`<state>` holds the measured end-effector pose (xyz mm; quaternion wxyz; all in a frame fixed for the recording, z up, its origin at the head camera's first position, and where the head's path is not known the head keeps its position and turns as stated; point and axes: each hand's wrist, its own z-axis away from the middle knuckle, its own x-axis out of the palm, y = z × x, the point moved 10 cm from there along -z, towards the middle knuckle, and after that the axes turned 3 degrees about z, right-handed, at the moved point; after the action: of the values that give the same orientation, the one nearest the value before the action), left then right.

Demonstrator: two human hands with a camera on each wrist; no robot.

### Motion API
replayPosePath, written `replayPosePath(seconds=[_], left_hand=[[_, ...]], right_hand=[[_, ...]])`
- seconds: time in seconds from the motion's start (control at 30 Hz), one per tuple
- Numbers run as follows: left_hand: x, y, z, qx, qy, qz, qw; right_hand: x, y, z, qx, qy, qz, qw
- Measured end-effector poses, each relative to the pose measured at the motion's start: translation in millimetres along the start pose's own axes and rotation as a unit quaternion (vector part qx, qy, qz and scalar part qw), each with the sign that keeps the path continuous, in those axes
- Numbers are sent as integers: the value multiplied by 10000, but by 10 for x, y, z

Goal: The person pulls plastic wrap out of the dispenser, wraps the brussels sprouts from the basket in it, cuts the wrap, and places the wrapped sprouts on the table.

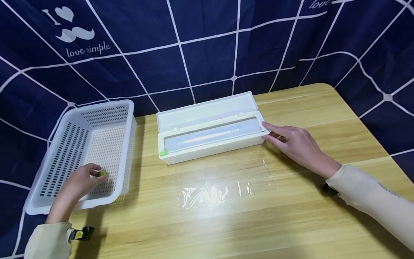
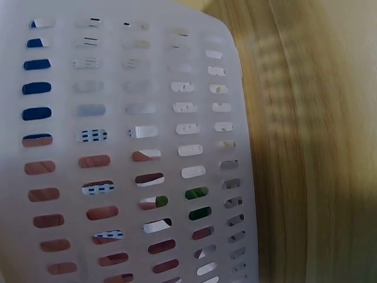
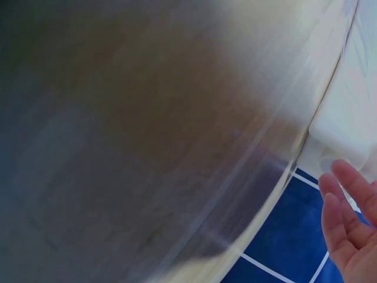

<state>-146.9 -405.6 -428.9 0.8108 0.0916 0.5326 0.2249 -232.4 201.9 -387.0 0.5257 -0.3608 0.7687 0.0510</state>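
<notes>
Inside the white plastic basket (image 1: 129, 144), my left hand (image 1: 79, 181) pinches a small green object (image 1: 101, 173) between thumb and fingers; its kind is too small to tell. Through the basket's slots in the left wrist view, parts of the hand and a bit of green show. A long white cling film dispenser box (image 1: 210, 147) stands on the table with its lid (image 1: 207, 110) raised and a film roll (image 1: 211, 136) inside. Fairly straight fingers of my right hand (image 1: 295, 142) touch the box's right end. A clear sheet of film (image 1: 210, 194) lies in front of the box.
A green slider (image 1: 163, 153) sits at the box's front left corner. The wooden table (image 1: 245, 230) ends at a curved edge on the right. Dark blue cloth (image 1: 207, 50) with white lines hangs behind and at both sides.
</notes>
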Motion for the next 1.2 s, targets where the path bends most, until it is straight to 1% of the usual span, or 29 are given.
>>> replayPosePath(seconds=[0.17,0.3,0.47,0.63,0.77,0.87,0.97,1.07,1.2], left_hand=[[11,-9,-61,-24,-38,46,10000],[23,-16,-85,-107,-87,37,9999],[24,-7,-92,-135,-135,40,9998],[13,-19,-80,-109,-50,97,9999],[-56,-14,-38,-2,291,122,9995],[-132,13,5,119,672,223,9974],[-215,47,65,212,1129,411,9925],[-305,73,142,270,1610,501,9853],[-367,104,229,256,1972,537,9786]], right_hand=[[-3,11,25,32,8,-20,10000],[0,13,27,4,29,-24,10000],[4,14,13,-11,77,-45,10000],[2,20,7,42,109,-108,9999],[14,17,12,59,70,-108,9999],[28,22,20,110,29,-106,9999],[33,27,25,141,32,-108,9998],[30,22,19,97,57,-108,9999],[18,26,10,68,48,-98,9999]])
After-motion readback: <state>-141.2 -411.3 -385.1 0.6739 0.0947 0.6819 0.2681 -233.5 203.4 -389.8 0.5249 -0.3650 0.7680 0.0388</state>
